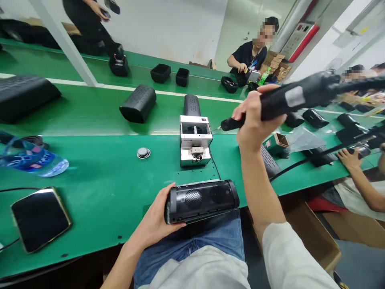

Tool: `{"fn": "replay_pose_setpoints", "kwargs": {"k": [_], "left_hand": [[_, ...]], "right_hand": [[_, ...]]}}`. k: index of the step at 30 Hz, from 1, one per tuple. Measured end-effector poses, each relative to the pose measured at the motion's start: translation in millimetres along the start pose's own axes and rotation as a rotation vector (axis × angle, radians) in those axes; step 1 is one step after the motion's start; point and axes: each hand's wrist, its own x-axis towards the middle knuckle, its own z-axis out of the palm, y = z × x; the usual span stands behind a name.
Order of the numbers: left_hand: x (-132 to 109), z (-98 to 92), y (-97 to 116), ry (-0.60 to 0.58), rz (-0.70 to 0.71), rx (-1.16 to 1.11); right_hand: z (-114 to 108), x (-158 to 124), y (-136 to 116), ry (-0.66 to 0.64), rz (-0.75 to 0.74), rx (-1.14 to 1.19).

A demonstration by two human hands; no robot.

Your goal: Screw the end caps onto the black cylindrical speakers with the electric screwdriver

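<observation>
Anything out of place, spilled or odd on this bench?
A water bottle lies on its side at the left of the green table. Small dark specks, perhaps screws, lie loose around the white box. Nothing looks damaged.

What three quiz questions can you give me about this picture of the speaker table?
1. True or false: the left hand holds one end of the black speaker.
2. What does the right hand grip? A a bottle, B the electric screwdriver, C a phone.
3. Fill in: the screwdriver's tip points toward the white ___ on the green table.
Key: 1 true. 2 B. 3 box.
</observation>
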Motion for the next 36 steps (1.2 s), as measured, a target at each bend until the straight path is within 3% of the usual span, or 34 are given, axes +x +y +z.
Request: {"fn": "replay_pose_setpoints", "kwargs": {"k": [4,7,10,15,24,29,36], "left_hand": [[0.4,0.2,2.3,-0.01,0.001,-0.037],[0.9,0.2,2.7,-0.011,-0.002,-0.055],[1.0,0.8,2.5,-0.014,-0.011,-0.064],[0.9,3.2,1.8,0.006,0.002,-0.07],[1.9,1.2,2.7,-0.007,0.013,-0.061],[2.6,-1.0,4.8,-0.028,0.009,-0.049],[3.3,-0.2,-0.4,-0.021,0.026,-0.019]], "right_hand": [[-5.1,-1.2,-24.3,0.024,-0.021,0.102],[-0.2,-12.0,-33.2,-0.141,0.097,0.221],[13.1,-28.5,-21.8,-0.246,0.177,0.224],[30.1,-40.0,-3.1,-0.242,0.298,0.113],[30.1,-37.8,-4.2,-0.244,0.326,0.097],[10.5,-37.0,-9.8,-0.281,0.308,0.1],[-55.5,-4.9,-52.7,-0.239,0.312,-0.022]]}}
